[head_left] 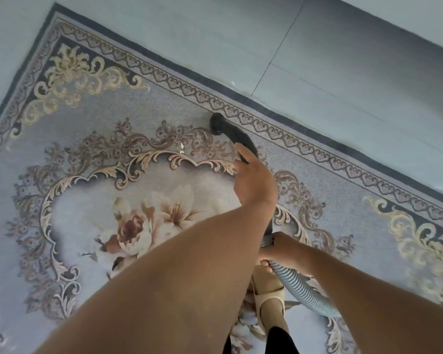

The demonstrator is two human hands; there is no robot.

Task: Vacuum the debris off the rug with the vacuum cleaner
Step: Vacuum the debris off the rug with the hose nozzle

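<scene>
A grey-blue rug [92, 123] with gold scrolls and a flower medallion fills most of the view. The black vacuum nozzle [216, 123] rests on the rug near its far border. My left hand [253, 183] is closed around the black wand just behind the nozzle. Lower down, my right hand [283, 250] grips the ribbed grey hose [302, 290], which runs off to the lower right. Small white bits of debris [181, 147] lie on the rug, left of the nozzle and apart from it.
Pale tiled floor [317, 60] lies beyond the rug's dark edge, with one white speck [232, 83] on it. My foot in a beige sandal [269, 298] stands on the rug below my hands.
</scene>
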